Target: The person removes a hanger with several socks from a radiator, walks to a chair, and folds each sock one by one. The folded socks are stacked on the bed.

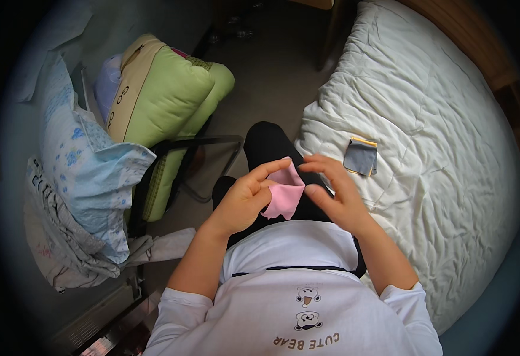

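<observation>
My left hand (245,199) pinches a small pink piece of soft fabric (287,200) in front of my lap. The fabric is partly folded, with a pocket-like opening at its top and a loose lower edge hanging down. To its right is my right hand (338,196), its thumb and fingers apart and curved toward the pink fabric. It seems to hold nothing, and whether a fingertip touches the fabric is unclear. A small folded grey cloth with yellow edging (361,157) lies on the bed beyond my right hand.
A bed with a wrinkled white quilt (414,118) fills the right side. On the left, a black-framed chair (203,141) bears green cushions (171,98), a blue-patterned pillow (85,154) and grey clothes (64,231). Dark floor (266,71) lies between chair and bed.
</observation>
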Motion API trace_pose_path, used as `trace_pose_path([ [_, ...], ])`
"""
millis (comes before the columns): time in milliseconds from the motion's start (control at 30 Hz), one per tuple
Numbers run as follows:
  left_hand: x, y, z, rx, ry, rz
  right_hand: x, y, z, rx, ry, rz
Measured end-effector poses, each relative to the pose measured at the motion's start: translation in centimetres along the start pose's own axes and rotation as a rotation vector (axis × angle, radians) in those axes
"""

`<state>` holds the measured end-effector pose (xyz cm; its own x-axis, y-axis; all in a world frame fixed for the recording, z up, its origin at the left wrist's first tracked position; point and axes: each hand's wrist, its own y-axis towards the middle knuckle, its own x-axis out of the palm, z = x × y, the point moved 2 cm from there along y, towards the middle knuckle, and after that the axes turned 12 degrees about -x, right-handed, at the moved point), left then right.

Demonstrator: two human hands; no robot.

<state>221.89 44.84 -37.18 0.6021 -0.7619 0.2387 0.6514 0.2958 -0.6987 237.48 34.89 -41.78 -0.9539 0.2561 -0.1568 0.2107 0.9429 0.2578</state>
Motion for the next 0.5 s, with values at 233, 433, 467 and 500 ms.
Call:
trace_pose_path([
  [233,-0.4,0.3,0.1,0.046,0.198,0.079,1.3,0.0,-1.0,0.462,0.37,-0.245],
  [433,0.9,0.2,0.1,0.076,0.175,0.097,1.7,-0.7,-0.9,0.521,0.559,-0.149],
  [467,0.8,0.3,0.0,0.057,0.198,0.058,1.8,-0.8,-0.9,0.539,0.593,-0.134],
  [500,0.6,0.4,0.0,0.056,0.191,0.059,1.9,-0.9,-0.8,0.539,0.62,-0.124],
])
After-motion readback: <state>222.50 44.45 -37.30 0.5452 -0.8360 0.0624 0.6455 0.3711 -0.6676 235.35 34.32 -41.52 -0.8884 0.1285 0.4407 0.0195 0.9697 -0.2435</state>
